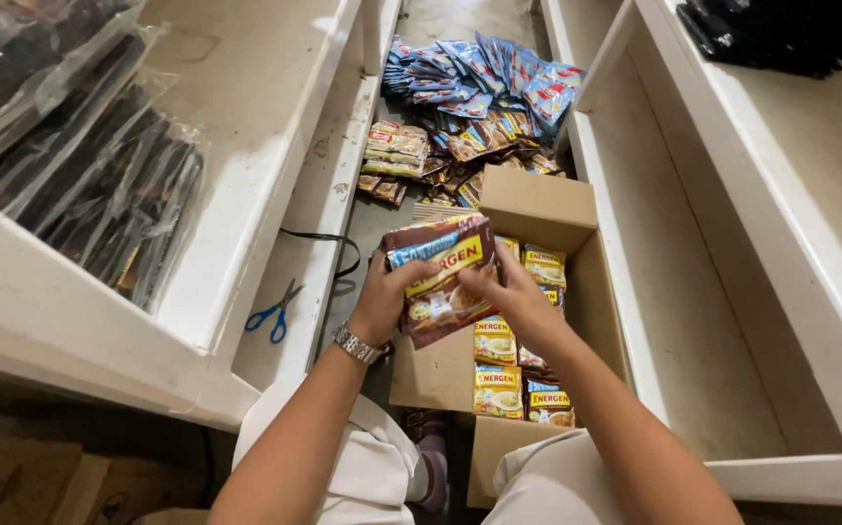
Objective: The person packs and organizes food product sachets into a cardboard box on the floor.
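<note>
My left hand point(382, 297) and my right hand point(508, 292) together grip a stack of brown sachets point(440, 262), held up over an open cardboard box point(538, 209). The left hand, with a metal watch point(356, 343) on its wrist, clasps the stack's left edge. My right hand's fingers press on its right side and front. Inside the box lie several yellow and brown sachets point(497, 340) in rows.
On the floor beyond the box lies a heap of brown sachets point(470, 146) and blue sachets point(489, 78). Blue-handled scissors point(273, 313) and a black strap point(329, 243) rest on the white shelf point(295, 243) to the left. Dark bagged goods point(81, 165) sit upper left; a white bin point(713, 321) stands right.
</note>
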